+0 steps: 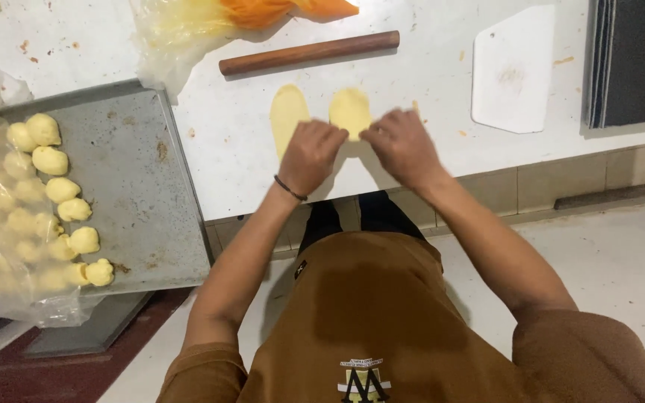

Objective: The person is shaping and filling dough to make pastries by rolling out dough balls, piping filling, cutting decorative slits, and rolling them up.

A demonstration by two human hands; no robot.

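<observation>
The left hand (309, 155) and right hand (403, 146) are both pinching the near edge of a flat dough piece (350, 112) on the white table (225, 134); a second flat piece (287, 113) is lying at nine o'clock of it; a rolling pin (309, 53) is resting at twelve o'clock; a tray (139, 186) with dough balls (50, 160) is sitting at nine o'clock.

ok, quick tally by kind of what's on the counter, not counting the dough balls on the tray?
Flattened dough ovals: 2
Wooden rolling pin: 1
White scraper card: 1
Metal tray: 1
Plastic bag with orange filling: 1
Total: 6
</observation>
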